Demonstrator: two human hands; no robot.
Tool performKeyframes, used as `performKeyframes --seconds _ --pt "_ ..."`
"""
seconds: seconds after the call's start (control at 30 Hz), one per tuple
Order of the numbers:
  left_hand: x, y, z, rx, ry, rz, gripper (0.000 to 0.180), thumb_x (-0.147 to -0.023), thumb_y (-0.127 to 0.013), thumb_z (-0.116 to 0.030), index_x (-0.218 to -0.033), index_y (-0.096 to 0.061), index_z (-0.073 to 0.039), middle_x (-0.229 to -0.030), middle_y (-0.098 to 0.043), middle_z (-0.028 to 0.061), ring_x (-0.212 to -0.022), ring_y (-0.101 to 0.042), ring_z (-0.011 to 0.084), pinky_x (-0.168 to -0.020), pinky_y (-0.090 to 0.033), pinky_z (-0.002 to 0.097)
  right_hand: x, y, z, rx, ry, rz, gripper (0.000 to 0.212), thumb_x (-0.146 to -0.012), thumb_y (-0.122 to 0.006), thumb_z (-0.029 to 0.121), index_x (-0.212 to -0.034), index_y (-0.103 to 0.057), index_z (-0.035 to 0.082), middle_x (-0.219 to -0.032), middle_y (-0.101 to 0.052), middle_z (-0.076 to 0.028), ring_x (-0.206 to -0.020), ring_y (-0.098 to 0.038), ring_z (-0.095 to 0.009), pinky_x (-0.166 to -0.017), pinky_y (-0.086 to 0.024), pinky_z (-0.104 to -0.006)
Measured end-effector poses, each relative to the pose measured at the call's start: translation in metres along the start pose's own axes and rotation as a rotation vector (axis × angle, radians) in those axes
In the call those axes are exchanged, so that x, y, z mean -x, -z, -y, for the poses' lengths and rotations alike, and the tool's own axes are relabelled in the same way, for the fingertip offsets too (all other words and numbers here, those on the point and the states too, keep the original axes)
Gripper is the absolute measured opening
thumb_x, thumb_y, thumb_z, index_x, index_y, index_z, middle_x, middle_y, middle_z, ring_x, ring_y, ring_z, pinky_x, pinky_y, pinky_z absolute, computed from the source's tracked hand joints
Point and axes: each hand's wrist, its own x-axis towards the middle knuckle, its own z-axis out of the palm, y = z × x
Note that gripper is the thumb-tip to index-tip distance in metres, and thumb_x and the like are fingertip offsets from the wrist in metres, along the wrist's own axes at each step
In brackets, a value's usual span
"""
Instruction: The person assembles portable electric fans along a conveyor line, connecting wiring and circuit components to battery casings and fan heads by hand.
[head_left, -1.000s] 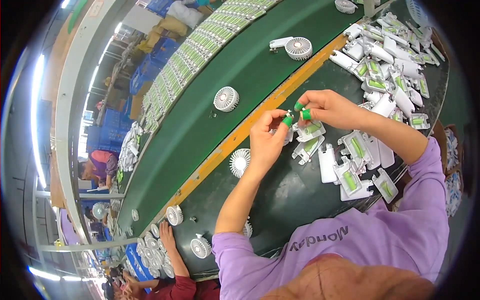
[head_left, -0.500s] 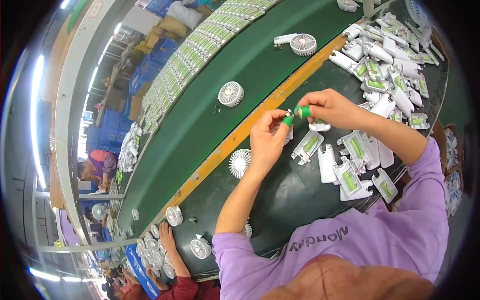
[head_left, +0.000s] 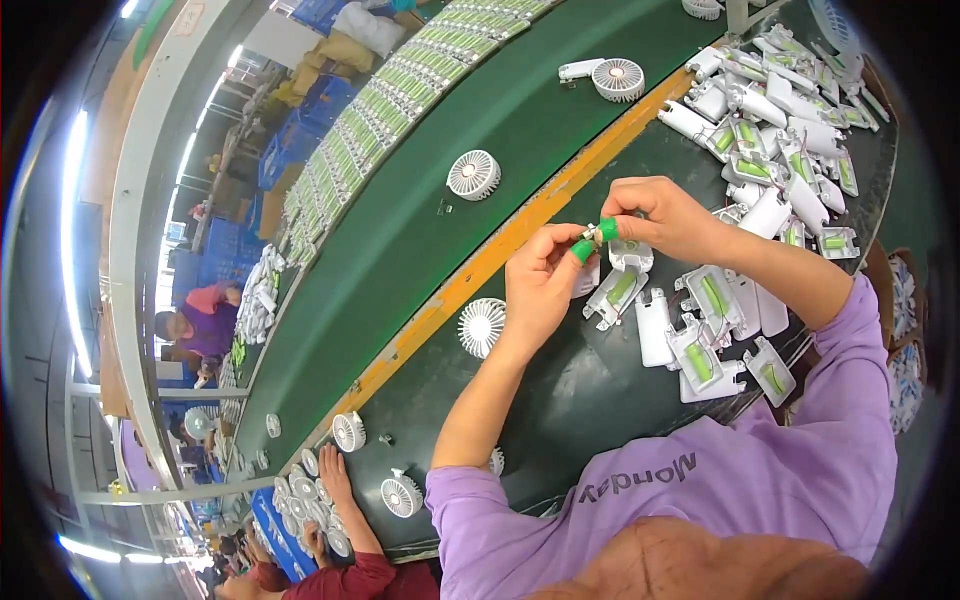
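Observation:
My left hand (head_left: 540,285) and my right hand (head_left: 660,215) meet above the dark work surface (head_left: 590,400), both with green caps on the fingertips. Together they pinch a small white and metal part (head_left: 592,236) between thumbs and forefingers. Just under the hands lie white handle shells with green cells inside (head_left: 615,292). A white round fan head (head_left: 482,326) lies by my left wrist at the yellow strip (head_left: 500,255).
A green conveyor belt (head_left: 400,240) carries white fan heads (head_left: 473,174) and an assembled fan (head_left: 605,77). A heap of white shells (head_left: 780,110) fills the far right. Another person's hands (head_left: 335,480) work among fan heads at lower left; a person in purple (head_left: 200,325) sits beyond the belt.
The fan heads on the green belt have travelled to the right. My hands stay together at the same spot, with small finger shifts on the little part.

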Motion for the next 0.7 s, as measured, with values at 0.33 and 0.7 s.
performKeyframes --seconds 0.33,0.7 --pt "0.002 0.002 -0.007 -0.009 -0.015 0.102 0.015 -0.088 -0.056 -0.001 -0.101 -0.061 0.003 -0.091 -0.064 0.0073 -0.080 -0.063 0.0135 -0.073 -0.051 0.0246 0.004 0.008 0.002 0.013 0.096 0.074 0.017 -0.083 -0.062 0.016 -0.083 -0.059 0.000 -0.074 -0.054 -0.006 -0.068 -0.051 -0.016 -0.060 -0.041 -0.0292" --pt "-0.002 -0.003 -0.015 -0.264 -0.185 0.133 0.014 -0.084 -0.057 0.005 -0.095 -0.066 0.002 -0.082 -0.065 0.0078 -0.075 -0.062 0.0121 -0.066 -0.048 0.0226 -0.002 0.019 0.004 -0.026 0.108 0.164 0.022 -0.081 -0.065 0.019 -0.077 -0.056 0.000 -0.071 -0.053 -0.006 -0.064 -0.052 -0.017 -0.057 -0.040 -0.0300"
